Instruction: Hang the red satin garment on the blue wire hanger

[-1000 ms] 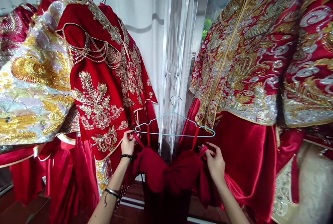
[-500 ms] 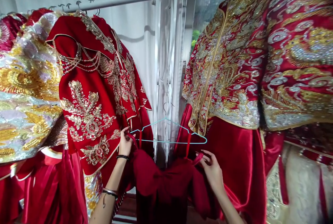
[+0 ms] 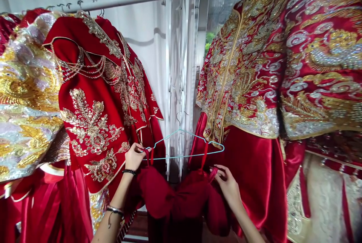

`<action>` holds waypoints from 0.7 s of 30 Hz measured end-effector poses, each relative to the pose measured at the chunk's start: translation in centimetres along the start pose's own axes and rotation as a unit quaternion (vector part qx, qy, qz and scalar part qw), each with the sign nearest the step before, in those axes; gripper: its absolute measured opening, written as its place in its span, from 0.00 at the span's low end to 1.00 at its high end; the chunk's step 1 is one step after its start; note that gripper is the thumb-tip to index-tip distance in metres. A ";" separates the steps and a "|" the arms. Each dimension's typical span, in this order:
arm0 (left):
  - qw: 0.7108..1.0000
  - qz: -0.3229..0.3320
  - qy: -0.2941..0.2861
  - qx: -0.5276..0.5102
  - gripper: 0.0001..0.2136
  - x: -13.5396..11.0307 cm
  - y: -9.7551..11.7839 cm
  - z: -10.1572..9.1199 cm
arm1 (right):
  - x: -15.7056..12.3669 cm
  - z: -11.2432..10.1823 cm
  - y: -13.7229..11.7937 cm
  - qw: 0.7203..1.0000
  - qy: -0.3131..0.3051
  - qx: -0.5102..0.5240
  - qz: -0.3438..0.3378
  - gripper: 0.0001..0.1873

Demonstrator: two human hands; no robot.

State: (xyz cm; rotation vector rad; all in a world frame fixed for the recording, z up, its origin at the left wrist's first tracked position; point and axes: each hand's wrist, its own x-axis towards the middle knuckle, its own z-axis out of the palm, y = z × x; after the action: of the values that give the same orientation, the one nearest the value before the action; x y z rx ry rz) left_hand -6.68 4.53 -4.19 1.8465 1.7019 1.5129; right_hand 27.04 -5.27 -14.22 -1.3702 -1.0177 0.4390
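Note:
A dark red dress point(image 3: 181, 201) with a gathered front hangs by thin ribbon loops from a light blue hanger point(image 3: 181, 156) at the lower middle. Its left strap point(image 3: 146, 155) is pinched in my left hand point(image 3: 134, 157), right at the hanger's left end, and the fingertips seem to touch the hanger. Lower on the other side, my right hand point(image 3: 228, 185) pinches the right strap point(image 3: 212, 175), below the hanger and off to the right of the ribbon loop. The dress's lower part is in shadow.
To the left, a red embroidered jacket point(image 3: 98, 96) and a gold-and-silver sequinned garment point(image 3: 28, 96) hang from a metal rail point(image 3: 127, 2). Beaded red-and-gold jackets point(image 3: 249, 81) hang close on the right over a red satin skirt point(image 3: 254, 175). White posts point(image 3: 169, 66) stand between.
My left hand has moved slightly left, drawing its strap against the hanger's left end, and the hanger has tilted a little. The right hand still holds its strap, slightly lower.

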 end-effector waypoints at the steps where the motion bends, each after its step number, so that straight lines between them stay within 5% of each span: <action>1: 1.000 0.006 -0.001 -0.003 0.12 0.1 -0.1 0.0 | 0.0 0.0 0.0 1.000 -0.001 -0.001 0.001 0.20; 7: 0.988 0.050 -0.105 -0.102 0.17 0.9 -0.3 -0.4 | -0.3 0.1 0.1 1.000 -0.007 0.002 0.008 0.19; 11: 0.981 0.071 -0.138 -0.120 0.20 0.8 1.4 -0.7 | -0.6 0.2 -0.2 1.000 -0.009 -0.007 0.018 0.19; 16: 0.972 0.117 -0.204 0.014 0.17 0.5 4.4 -1.0 | -0.6 0.3 0.0 1.000 0.003 -0.003 0.018 0.20; 21: 0.917 0.172 -0.238 0.270 0.16 1.0 6.2 -1.5 | -0.9 0.1 0.6 1.000 -0.009 0.010 0.022 0.20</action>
State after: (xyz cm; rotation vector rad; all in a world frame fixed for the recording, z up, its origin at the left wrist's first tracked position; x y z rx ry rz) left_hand -4.15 2.72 1.51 2.6287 1.7090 0.5844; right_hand 26.62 -5.78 -15.09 -1.3745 -0.9969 0.4940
